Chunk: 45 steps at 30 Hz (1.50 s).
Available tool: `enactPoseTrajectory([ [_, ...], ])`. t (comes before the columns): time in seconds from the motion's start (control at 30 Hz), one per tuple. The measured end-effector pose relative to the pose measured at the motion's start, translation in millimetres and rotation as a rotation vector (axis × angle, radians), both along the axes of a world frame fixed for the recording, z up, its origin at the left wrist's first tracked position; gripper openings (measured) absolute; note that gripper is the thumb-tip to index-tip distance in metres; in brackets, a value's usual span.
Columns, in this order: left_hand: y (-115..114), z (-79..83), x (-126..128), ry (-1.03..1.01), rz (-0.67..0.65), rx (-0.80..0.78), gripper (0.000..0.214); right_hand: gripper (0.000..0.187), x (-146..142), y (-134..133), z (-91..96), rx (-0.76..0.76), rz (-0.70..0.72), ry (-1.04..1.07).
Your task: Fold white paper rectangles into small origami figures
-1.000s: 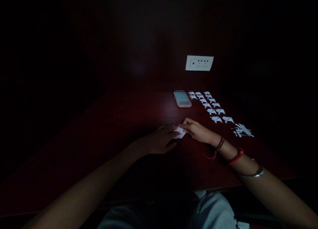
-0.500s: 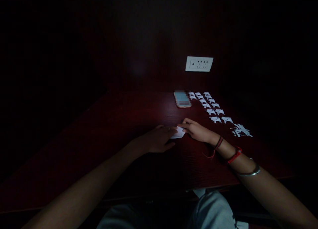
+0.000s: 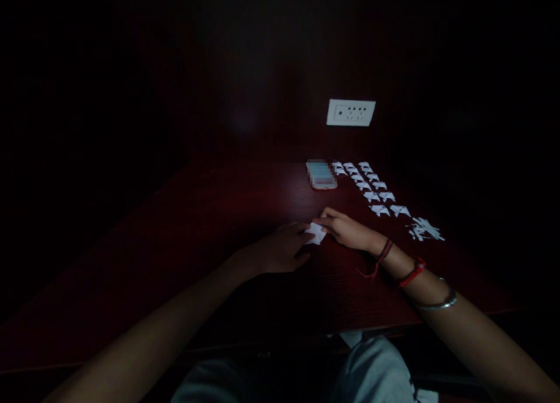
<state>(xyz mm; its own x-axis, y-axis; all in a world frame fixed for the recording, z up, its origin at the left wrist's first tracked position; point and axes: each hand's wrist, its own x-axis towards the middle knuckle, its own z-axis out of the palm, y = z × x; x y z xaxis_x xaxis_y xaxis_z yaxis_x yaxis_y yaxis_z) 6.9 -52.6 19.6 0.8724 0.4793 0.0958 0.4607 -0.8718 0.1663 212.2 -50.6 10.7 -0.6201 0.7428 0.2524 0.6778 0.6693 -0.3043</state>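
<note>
if the small white paper [image 3: 315, 232] is pressed too hard: it could be creased in the wrong spot or torn, since it is tiny and is held from both sides at once.
if the right arm is swung wide: the rows of folded paper shapes [image 3: 373, 187] and the pile of paper scraps [image 3: 424, 229] could be knocked about, because they are laid close beside that arm.
if the edges are not seen well: they could be lined up badly, as the room is very dark.
left hand [image 3: 280, 248]: its fingers are drawn close together, and the tips are closed on the left edge of the paper.
right hand [image 3: 350, 231]: its fingers are also pressed together, with the tips closed on the right edge. a red band [image 3: 412, 273] and a metal bangle [image 3: 437, 302] are worn on this arm.
lifted or flat: it cannot be told if the paper is raised off the table or pushed down on it.
where the paper is: on the dark red table [image 3: 196, 216], right between the two hands, with the phone [image 3: 321, 174] further back.
on the wall: a white socket [image 3: 350, 112] is seen.
</note>
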Motion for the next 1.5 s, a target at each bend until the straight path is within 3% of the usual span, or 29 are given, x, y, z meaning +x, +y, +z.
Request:
enactPoseTrajectory([
  [0.23,-0.3,-10.7,9.1,-0.153,0.095,-0.009,0.033,0.029,0.0,-0.7,-0.8,-0.005,-0.003,0.018],
  [0.43,-2.9,-17.8,15.0,-0.173,0.076,0.103,0.03,0.029,0.3,-0.3,-0.9,-0.004,-0.011,-0.009],
  [0.67,-6.5,-26.8,17.5,-0.184,0.071,0.117,0.033,0.028,1.1,-0.1,-1.4,-0.012,-0.011,-0.013],
  [0.83,-12.5,-17.9,15.9,-0.146,0.036,0.123,0.042,0.027,0.6,-1.0,-0.1,-0.002,-0.012,-0.022],
  [1.0,-16.2,-5.7,11.5,-0.058,0.113,0.095,0.037,0.03,1.1,-2.5,-1.0,0.035,-0.014,-0.013],
  [1.3,-11.1,-5.2,11.2,-0.069,0.106,0.107,0.034,0.031,1.1,-3.4,-0.3,0.046,-0.003,-0.038],
  [1.5,-29.8,10.8,8.2,0.038,0.128,0.077,0.032,0.029,0.1,-4.6,2.2,0.028,-0.002,-0.04],
])
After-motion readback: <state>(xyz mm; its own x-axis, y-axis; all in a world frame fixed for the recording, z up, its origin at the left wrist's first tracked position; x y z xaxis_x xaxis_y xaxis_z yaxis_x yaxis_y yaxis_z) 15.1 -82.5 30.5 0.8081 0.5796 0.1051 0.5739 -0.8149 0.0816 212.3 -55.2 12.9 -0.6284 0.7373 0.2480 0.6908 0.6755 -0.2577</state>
